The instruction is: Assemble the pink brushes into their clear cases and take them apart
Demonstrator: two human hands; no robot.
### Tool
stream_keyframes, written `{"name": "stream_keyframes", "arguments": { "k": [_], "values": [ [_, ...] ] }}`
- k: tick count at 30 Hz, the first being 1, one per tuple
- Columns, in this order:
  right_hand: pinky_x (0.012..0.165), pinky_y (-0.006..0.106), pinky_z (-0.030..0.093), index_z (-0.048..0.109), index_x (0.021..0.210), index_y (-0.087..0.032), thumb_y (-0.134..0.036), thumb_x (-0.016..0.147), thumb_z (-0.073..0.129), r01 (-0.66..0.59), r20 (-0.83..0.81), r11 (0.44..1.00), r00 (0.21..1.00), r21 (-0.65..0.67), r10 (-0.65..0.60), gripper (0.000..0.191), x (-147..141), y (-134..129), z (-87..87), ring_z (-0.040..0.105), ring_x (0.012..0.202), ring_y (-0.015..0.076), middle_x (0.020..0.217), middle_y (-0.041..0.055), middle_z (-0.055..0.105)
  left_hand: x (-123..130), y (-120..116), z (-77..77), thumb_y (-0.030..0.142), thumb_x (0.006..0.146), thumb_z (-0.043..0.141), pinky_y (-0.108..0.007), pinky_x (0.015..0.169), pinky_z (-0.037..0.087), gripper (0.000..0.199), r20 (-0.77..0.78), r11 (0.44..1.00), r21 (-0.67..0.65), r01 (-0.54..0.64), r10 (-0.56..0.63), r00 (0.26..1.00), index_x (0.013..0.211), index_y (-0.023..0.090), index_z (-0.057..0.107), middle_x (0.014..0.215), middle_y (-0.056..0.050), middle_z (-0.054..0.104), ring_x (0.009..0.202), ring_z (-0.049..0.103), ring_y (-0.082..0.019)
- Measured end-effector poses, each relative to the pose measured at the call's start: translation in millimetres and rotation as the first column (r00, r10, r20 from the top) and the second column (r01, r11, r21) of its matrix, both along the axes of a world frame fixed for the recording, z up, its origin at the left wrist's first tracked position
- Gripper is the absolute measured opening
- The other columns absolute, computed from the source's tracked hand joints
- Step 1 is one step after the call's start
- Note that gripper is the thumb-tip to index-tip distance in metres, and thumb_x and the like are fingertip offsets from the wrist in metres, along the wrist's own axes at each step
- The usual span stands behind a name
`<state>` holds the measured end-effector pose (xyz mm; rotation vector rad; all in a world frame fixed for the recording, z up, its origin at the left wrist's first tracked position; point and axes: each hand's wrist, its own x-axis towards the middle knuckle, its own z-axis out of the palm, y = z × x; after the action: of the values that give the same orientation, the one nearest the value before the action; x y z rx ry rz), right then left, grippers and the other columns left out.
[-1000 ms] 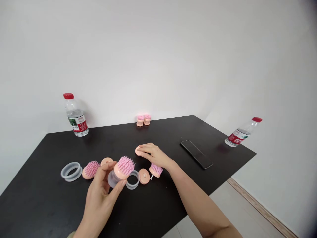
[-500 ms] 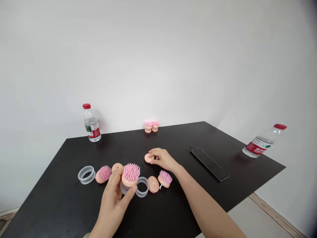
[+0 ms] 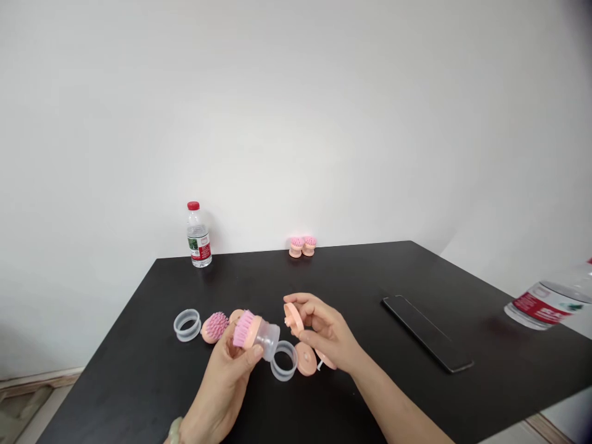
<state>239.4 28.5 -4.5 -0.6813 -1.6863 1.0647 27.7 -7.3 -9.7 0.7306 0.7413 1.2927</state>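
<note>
Two bare hands hold separate parts above a black table (image 3: 134, 370). The left hand (image 3: 226, 377) pinches a brush head (image 3: 246, 330) between thumb and fingers; the part lies at the fingertips, tilted sideways, pink bristles to the left. A translucent cup (image 3: 268, 338) adjoins the head on its right, the thumb touching its lower edge. The right hand (image 3: 329, 333) pinches a peach cap (image 3: 295, 318) by the rim, its other fingers curled; the cap stands on edge at the fingertips, its knobbed face towards the cup, near but apart from it. Below the gap lie a translucent ring (image 3: 283, 361) and, just beside it, a peach disc (image 3: 306, 359).

Several parts are obscured. The right hand covers most of a peach piece with a white pin (image 3: 319, 365). Another peach disc (image 3: 236, 316) is partly hidden behind the held brush head, as are some left fingertips. The right-hand bottle (image 3: 546, 305) is cut off by the frame edge; its label lettering is hard to read.
</note>
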Motion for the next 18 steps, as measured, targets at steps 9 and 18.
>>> {"name": "stream_keyframes", "arguments": {
  "k": [9, 18],
  "values": [
    [0.083, 0.035, 0.057, 0.059, 0.104, -0.025, -0.022, 0.083, 0.071, 0.018, 0.040, 0.990, 0.999, 0.139, -0.024, 0.025, -17, -16, -4.3, 0.067, 0.092, 0.0196, 0.117, 0.0076, 0.058, 1, 0, -4.2, 0.028, 0.060, 0.091, -0.031, 0.083, 0.049, 0.051, 0.122, 0.999, 0.019, 0.026, -0.028, 0.992, 0.103, 0.023, 0.064, 0.091, 0.000, 0.063, 0.087, 0.062, -0.017],
    [0.077, 0.035, 0.059, 0.054, 0.125, -0.026, -0.050, 0.090, 0.064, 0.109, 0.159, 0.906, 0.969, 0.410, -0.189, 0.044, -26, -22, -0.1, 0.063, 0.091, 0.0221, 0.108, 0.0088, 0.060, 4, -8, 6.2, 0.028, 0.053, 0.094, -0.024, 0.071, 0.045, 0.064, -0.019, 0.998, 0.055, -0.025, 0.026, 0.999, 0.109, 0.028, 0.063, 0.101, 0.000, 0.054, 0.084, 0.055, -0.015]
  ]
}}
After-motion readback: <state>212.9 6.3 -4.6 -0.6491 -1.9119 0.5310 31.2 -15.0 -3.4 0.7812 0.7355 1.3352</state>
